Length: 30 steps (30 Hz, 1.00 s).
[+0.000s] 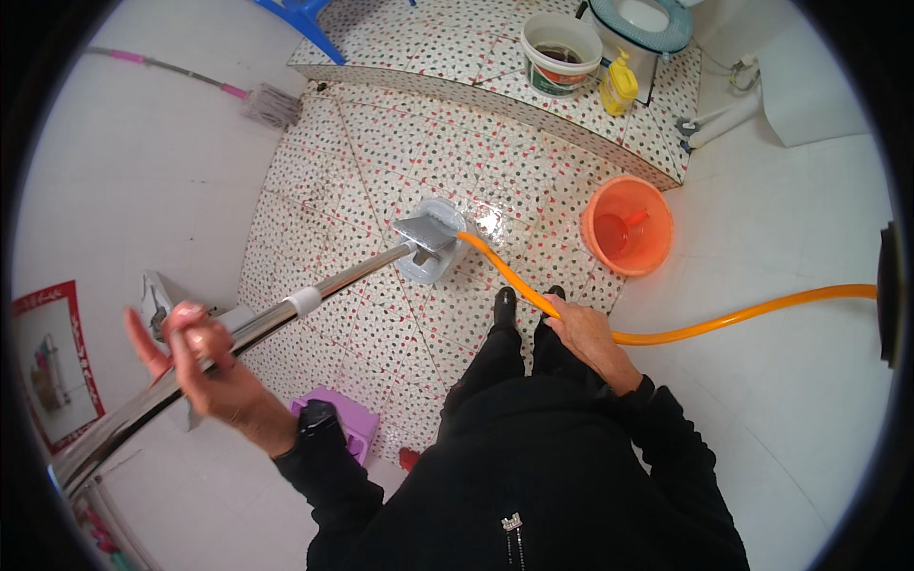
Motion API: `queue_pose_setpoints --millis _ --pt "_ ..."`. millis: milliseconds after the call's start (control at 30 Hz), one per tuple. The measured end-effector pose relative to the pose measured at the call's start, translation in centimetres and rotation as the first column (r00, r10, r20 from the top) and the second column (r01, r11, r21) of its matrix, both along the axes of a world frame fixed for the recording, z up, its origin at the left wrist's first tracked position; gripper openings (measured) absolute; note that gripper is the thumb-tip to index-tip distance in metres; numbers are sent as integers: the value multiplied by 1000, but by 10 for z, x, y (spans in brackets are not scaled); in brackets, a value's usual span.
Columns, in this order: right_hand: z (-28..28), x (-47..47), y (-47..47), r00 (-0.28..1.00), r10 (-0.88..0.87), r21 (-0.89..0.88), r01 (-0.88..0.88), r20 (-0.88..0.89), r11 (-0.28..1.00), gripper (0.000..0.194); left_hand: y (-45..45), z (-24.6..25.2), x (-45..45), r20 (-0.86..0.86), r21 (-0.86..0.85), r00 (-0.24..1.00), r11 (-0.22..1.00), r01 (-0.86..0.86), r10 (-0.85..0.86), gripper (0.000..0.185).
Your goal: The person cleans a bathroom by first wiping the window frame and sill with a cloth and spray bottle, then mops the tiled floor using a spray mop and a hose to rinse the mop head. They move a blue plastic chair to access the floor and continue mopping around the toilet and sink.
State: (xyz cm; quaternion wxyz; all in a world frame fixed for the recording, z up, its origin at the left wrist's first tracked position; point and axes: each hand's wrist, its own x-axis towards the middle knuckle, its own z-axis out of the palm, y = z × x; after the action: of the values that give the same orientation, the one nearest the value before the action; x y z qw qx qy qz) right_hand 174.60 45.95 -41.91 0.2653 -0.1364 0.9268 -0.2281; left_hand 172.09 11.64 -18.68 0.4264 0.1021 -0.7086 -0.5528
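Note:
A flat mop's shiny metal pole (343,275) slants from the lower left towards the floor. My left hand (214,364) is around its upper part, some fingers lifted off and blurred. The grey mop head (426,232) rests in a light grey mop bucket (423,271) on the floor. In my right hand (589,335) is an orange hose (507,271), its end at the right edge of the mop head. I cannot tell whether water is flowing from it.
An orange bucket (660,225) holding a red dipper (612,234) stands on the right. Behind a raised tiled step (500,100) are a white pail (532,53), a yellow pump bottle (618,86) and a toilet (668,39). A string mop (268,105) leans left; a purple stool (364,414) is behind my left arm.

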Motion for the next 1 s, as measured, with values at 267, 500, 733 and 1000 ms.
queue_pose_setpoints --millis 267,500,733,1000 --pt "-6 -4 -1 1000 -26 1 26 -5 1000 35 -1 -101 -43 248 152 937 966 211 -244 45" --pt "-36 -12 53 976 -208 213 218 -72 952 33 13 -169 -70 414 222 862 951 216 -292 42" --pt "-77 -27 143 795 -606 417 560 -29 716 39 8 -165 -72 411 194 864 954 227 -289 43" --pt "-163 -30 180 798 -536 438 601 -276 668 28 -2 -180 -67 387 177 857 940 293 -340 41"
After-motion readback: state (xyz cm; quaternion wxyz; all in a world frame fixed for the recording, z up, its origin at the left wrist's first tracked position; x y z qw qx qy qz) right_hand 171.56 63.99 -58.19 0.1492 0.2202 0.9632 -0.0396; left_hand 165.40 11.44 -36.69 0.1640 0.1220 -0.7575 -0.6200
